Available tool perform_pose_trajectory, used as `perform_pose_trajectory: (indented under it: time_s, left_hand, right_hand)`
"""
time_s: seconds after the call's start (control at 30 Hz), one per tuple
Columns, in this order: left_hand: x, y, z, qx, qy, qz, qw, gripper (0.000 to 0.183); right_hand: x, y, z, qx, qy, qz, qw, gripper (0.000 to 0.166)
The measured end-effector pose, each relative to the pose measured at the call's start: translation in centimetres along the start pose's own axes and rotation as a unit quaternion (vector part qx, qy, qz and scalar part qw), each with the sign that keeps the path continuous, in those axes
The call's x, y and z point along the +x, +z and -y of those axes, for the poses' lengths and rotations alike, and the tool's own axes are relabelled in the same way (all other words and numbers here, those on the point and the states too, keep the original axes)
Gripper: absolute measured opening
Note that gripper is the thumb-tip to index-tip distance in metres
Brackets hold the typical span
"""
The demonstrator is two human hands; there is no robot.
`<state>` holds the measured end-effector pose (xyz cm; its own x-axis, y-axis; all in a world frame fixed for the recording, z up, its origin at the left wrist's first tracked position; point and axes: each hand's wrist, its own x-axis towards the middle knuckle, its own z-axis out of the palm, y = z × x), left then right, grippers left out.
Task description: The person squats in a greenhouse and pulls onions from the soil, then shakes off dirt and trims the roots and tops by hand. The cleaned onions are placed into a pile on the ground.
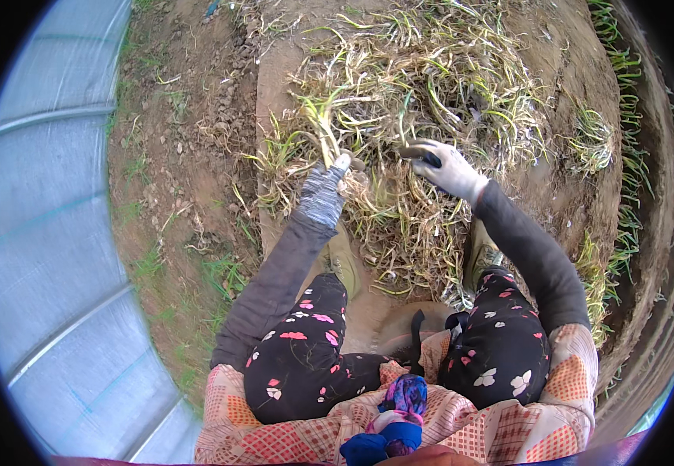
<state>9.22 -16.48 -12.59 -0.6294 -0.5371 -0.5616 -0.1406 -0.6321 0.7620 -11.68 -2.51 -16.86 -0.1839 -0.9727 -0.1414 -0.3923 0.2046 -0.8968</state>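
Note:
My left hand (326,185), in a grey knitted glove, is closed around a small bunch of green-topped plants (324,131), leaves pointing away from me. Just to its right, my right hand (439,165) wears a white glove with dark fingertips. Its fingers are curled, and a thin green leaf (404,116) rises just beyond them; whether they grip it cannot be told. Under and around both hands lies a wide heap of uprooted plants (418,215) with green, yellow and dry brown leaves.
A small separate bunch of plants (593,143) lies on the soil to the right. Rows of green plants (628,116) grow beyond it. Plastic greenhouse sheeting (51,175) curves along the left. My shoes (342,262) stand at the heap's near edge.

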Motion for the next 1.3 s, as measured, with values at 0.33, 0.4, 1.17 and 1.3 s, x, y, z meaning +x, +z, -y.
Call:
perform_pose_trajectory:
  time_s: [0.33,0.4,1.17,1.3]
  left_hand:
    - [-1.6,1.8,3.7,0.139,0.011,0.005,0.99,0.016]
    - [-1.3,1.1,3.9,0.115,0.001,0.011,0.993,0.017]
    - [-0.8,-4.2,-2.3,-0.116,0.083,-0.088,0.986,0.014]
    - [-0.1,-5.3,-0.3,-0.077,0.091,-0.091,0.989,0.015]
  right_hand:
    - [-2.9,3.3,6.5,-0.121,-0.161,0.018,0.979,0.03]
    - [-2.9,3.6,6.6,-0.147,-0.184,0.022,0.972,0.033]
    - [11.8,1.3,0.5,-0.18,0.117,-0.022,0.976,0.021]
    - [6.8,0.3,-0.5,0.458,0.219,-0.009,0.862,0.025]
